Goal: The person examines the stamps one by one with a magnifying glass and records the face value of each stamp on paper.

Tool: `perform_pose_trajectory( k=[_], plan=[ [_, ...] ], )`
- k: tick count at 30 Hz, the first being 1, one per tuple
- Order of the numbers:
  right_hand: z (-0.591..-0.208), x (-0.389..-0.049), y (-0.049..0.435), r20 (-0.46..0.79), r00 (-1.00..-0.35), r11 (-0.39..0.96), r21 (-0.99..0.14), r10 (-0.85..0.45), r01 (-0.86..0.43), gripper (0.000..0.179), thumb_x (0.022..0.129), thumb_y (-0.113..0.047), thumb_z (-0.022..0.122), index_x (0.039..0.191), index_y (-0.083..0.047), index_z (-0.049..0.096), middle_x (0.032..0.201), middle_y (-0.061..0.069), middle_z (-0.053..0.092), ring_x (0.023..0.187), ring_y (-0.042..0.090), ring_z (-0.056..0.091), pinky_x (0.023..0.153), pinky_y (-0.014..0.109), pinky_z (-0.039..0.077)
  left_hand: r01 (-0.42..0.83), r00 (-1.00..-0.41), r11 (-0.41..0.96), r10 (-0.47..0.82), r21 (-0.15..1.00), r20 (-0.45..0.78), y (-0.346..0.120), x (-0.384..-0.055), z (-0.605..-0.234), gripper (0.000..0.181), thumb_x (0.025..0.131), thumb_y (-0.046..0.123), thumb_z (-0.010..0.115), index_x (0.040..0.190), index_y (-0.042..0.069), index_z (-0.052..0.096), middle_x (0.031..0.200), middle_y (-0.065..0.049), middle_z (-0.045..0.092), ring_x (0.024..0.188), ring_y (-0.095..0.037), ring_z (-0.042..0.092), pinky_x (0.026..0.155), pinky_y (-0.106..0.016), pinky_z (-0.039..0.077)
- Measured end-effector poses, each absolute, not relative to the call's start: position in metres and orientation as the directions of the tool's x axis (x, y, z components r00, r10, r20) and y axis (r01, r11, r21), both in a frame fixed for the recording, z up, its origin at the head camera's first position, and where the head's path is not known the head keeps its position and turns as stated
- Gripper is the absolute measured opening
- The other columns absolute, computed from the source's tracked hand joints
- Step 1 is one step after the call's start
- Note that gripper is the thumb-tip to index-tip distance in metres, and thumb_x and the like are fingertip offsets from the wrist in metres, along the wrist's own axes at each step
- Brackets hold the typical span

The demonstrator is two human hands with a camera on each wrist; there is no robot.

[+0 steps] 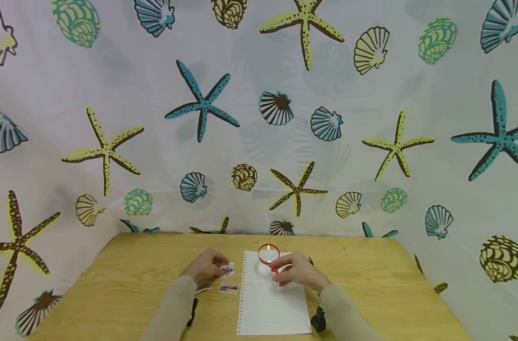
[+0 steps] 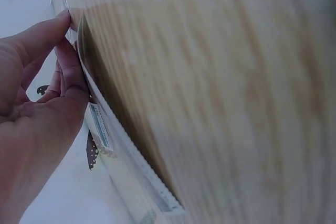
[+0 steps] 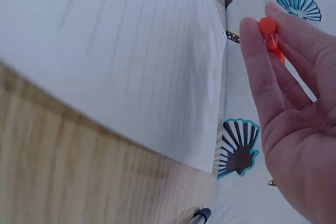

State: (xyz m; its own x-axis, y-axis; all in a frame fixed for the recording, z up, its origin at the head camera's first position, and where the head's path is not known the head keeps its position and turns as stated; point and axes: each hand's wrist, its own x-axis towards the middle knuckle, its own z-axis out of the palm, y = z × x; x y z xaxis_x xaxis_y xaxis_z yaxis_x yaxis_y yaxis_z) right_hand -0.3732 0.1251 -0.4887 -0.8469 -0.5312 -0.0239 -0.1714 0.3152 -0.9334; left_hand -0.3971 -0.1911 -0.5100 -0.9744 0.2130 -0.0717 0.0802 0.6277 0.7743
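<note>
With thumb and fingertips of the right hand (image 1: 299, 271) brought together, grips a red, round-framed magnifying glass (image 1: 269, 254) by its slim handle. Holds it raised over the far part of a white, ruled sheet of paper (image 1: 273, 310) with holes down its left edge. Points the lens far and slightly left, the handle's end near and slightly right, the long axis running mostly near to far. With thumb and fingers of the left hand (image 1: 205, 265), pinches a small white paper stamp with dark print (image 1: 228, 269), just left of the sheet. Just nearer, lying flat, long axis left to right: a small rectangular picture stamp (image 1: 228, 288). Farther left, beside the beige left sleeve (image 1: 169, 308), another pale-edged stamp (image 1: 204, 287). Right of the sheet, partly hidden, a dark-tipped, pen-like object (image 3: 202, 214). Underneath, a yellowish wood-grain table (image 1: 370, 284); beyond, a white cloth printed with starfish and shells (image 1: 250, 142).
</note>
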Motion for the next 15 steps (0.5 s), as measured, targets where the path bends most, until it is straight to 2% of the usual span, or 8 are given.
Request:
perform_pose_trajectory(
  k=[6, 11, 15],
  plan=[
    [-0.492, -0.374, 0.111, -0.032, -0.845, 0.334, -0.926, -0.534, -0.175, 0.034, 0.084, -0.006, 0.076, 0.116, 0.002, 0.070, 0.115, 0.022, 0.067, 0.072, 0.014, 0.069, 0.068, 0.033, 0.059, 0.063, -0.971, 0.621, 0.220, 0.781, -0.097, -0.193, -0.395, -0.511, 0.031, 0.083, -0.008, 0.069, 0.112, 0.003, 0.070, 0.101, -0.008, 0.061, 0.086, -0.021, 0.049, 0.072, -0.033, 0.044],
    [-0.489, -0.374, 0.103, -0.035, -0.852, 0.337, -0.926, -0.522, -0.169, 0.034, 0.086, -0.009, 0.074, 0.119, 0.000, 0.069, 0.117, 0.020, 0.068, 0.075, 0.015, 0.070, 0.069, 0.032, 0.059, 0.074, -0.971, 0.616, 0.224, 0.785, -0.085, -0.193, -0.395, -0.509, 0.030, 0.083, -0.008, 0.068, 0.111, 0.003, 0.070, 0.099, -0.008, 0.061, 0.085, -0.021, 0.048, 0.071, -0.032, 0.043],
    [-0.487, -0.371, 0.098, -0.036, -0.840, 0.323, -0.931, -0.542, -0.169, 0.034, 0.087, -0.005, 0.072, 0.120, 0.002, 0.068, 0.117, 0.023, 0.067, 0.079, 0.017, 0.071, 0.070, 0.034, 0.059, 0.095, -0.970, 0.623, 0.232, 0.777, -0.067, -0.196, -0.396, -0.513, 0.028, 0.084, -0.007, 0.069, 0.110, 0.003, 0.070, 0.098, -0.007, 0.062, 0.085, -0.020, 0.049, 0.072, -0.032, 0.045]
  ],
)
